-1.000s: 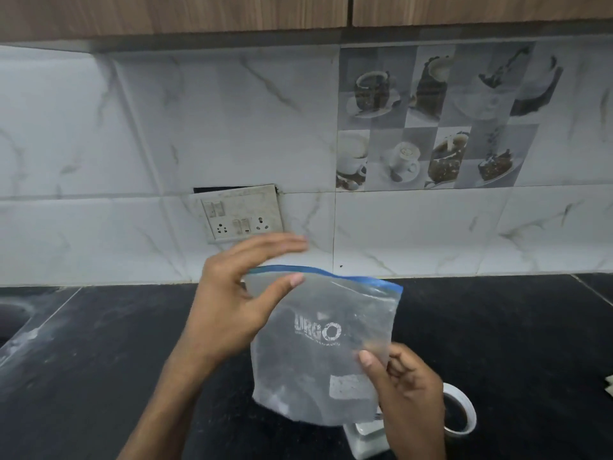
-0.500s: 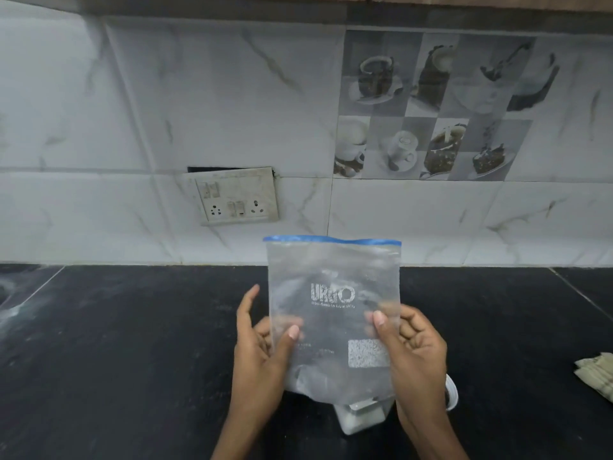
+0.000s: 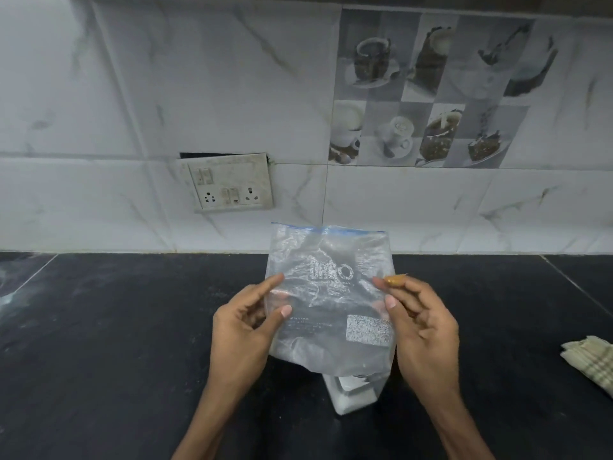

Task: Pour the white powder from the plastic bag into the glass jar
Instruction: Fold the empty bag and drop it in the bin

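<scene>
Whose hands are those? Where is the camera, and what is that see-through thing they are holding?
There is no machine here, just a person. The camera sits on the person's head and looks forward and down, so you see what they see: their own two arms reaching out. The left hand and the right hand each pinch one side of a clear plastic bag with a blue strip along its top, holding it upright. Just below the bag, partly hidden by it, stands a glass jar with something white in it, on a black counter. A checked cloth lies at the far right. On the tiled wall behind is a switch and socket plate.
</scene>
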`<state>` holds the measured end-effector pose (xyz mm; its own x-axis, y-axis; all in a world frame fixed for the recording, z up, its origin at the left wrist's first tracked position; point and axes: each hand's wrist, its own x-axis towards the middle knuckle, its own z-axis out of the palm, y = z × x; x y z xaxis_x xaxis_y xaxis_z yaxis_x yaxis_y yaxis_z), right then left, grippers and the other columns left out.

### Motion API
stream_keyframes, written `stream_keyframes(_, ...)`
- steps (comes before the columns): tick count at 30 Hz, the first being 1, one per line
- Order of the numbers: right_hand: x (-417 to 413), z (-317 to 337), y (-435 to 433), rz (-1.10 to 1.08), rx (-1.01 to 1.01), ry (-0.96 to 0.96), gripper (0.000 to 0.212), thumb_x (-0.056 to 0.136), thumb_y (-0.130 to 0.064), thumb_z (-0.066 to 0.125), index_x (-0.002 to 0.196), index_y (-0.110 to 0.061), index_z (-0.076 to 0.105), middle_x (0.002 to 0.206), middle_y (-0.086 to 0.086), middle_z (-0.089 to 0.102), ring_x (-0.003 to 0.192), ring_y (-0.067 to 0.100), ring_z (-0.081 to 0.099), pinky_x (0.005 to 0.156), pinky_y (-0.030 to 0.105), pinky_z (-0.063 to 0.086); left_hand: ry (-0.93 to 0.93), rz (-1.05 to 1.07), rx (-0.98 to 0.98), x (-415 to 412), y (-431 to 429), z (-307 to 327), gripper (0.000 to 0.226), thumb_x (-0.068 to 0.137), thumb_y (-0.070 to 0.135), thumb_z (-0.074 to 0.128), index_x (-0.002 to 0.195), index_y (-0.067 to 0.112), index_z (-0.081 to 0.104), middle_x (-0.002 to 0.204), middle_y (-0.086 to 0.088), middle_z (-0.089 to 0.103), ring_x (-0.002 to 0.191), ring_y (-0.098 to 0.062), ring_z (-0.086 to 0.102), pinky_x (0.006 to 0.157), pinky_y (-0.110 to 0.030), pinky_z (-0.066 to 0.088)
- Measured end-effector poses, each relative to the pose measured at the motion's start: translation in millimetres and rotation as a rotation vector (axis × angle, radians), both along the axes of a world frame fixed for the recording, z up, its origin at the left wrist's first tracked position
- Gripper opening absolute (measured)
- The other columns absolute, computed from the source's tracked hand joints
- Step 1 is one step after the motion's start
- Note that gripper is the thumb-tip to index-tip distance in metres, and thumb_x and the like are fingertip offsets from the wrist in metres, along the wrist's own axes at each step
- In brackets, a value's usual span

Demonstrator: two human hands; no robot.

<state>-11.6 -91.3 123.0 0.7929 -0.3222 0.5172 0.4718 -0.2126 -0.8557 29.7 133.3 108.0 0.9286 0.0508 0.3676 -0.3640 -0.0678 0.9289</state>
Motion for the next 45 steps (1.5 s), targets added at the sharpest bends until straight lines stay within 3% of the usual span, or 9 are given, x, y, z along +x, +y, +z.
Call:
stream_keyframes(8,-5,17,-20,0.103,-0.285,0.192,0.068,0.064,-0.012,0.094,0.107,-0.047,0.054,0.102,-0.014,0.075,0.098,0.004,0.072,0.082,0.014,0.055,-0.185,0.126,0.168,0,6,10,0.009,0.079,0.033,0.078,0.088,0.036,0.077,0.094,0.012,0.069,0.089,-0.012,0.068,0.079,-0.024,0.058)
stream_keyframes(14,0,18,-19,0.038,-0.209,0.165,0.046,0.072,-0.015,0.089,0.098,-0.041,0.062,0.075,-0.003,0.075,0.061,0.009,0.059,0.061,0.025,0.051,-0.146,0.056,0.083,0,4,8,0.004,0.087,0.039,0.067,0.091,0.039,0.067,0.107,0.011,0.074,0.101,-0.009,0.07,0.078,-0.019,0.056)
stream_keyframes(17,6,16,-15,0.047,-0.07,0.177,0.04,0.071,-0.017,0.089,0.094,-0.039,0.064,0.072,0.005,0.071,0.056,0.011,0.053,0.053,0.023,0.048,-0.08,-0.022,-0.073,-1,0,6,0.028,0.091,0.03,0.076,0.108,0.039,0.056,0.097,0.004,0.076,0.083,-0.006,0.073,0.068,-0.019,0.058)
stream_keyframes(22,11,7,-7,0.06,0.112,0.178,0.034,0.065,-0.026,0.087,0.09,-0.035,0.065,0.07,0.008,0.071,0.064,0.016,0.063,0.062,0.033,0.057,0.075,-0.151,-0.204,5,3,-4,0.081,0.073,0.01,0.081,0.139,0.035,0.041,0.106,-0.009,0.078,0.091,-0.025,0.078,0.07,-0.032,0.064)
stream_keyframes(28,17,0,1,0.069,0.133,0.216,0.035,0.065,-0.028,0.086,0.094,-0.031,0.066,0.075,0.009,0.072,0.068,0.019,0.064,0.069,0.042,0.058,0.044,-0.071,-0.227,6,4,-13,0.064,0.081,0.011,0.074,0.121,0.049,0.041,0.101,-0.009,0.079,0.081,-0.024,0.079,0.064,-0.031,0.063)
stream_keyframes(32,20,-1,9,0.041,0.133,0.202,0.034,0.067,-0.024,0.086,0.095,-0.029,0.066,0.073,0.0,0.071,0.063,0.009,0.06,0.061,0.028,0.055,0.257,-0.134,-0.39,6,13,-15,0.051,0.081,0.01,0.074,0.128,0.021,0.059,0.103,-0.015,0.079,0.087,-0.028,0.078,0.066,-0.036,0.064)
stream_keyframes(36,17,-4,29,0.016,0.025,0.169,0.037,0.074,-0.011,0.087,0.094,-0.033,0.065,0.078,-0.005,0.074,0.064,0.005,0.062,0.064,0.019,0.053,0.278,-0.093,-0.158,-9,19,-23,0.03,0.092,0.008,0.072,0.114,0.028,0.067,0.105,0.001,0.078,0.096,-0.03,0.077,0.062,-0.051,0.064)
stream_keyframes(41,-4,-23,74,0.023,-0.099,0.139,0.041,0.075,-0.014,0.086,0.096,-0.039,0.062,0.078,-0.012,0.07,0.066,0.007,0.063,0.065,0.013,0.049,-0.012,0.309,0.035,-37,12,-41,0.06,0.094,0.007,0.066,0.125,0.052,0.042,0.092,0.012,0.074,0.068,-0.013,0.072,0.054,-0.027,0.06)
stream_keyframes(45,-20,-45,111,0.058,-0.101,0.188,0.029,0.079,-0.02,0.077,0.098,-0.034,0.06,0.076,-0.009,0.065,0.059,0.011,0.059,0.056,0.021,0.049,-0.017,0.374,0.144,-62,7,-59,0.036,0.089,0.004,0.06,0.098,0.038,0.067,0.09,0.016,0.069,0.079,-0.002,0.067,0.063,-0.015,0.051)
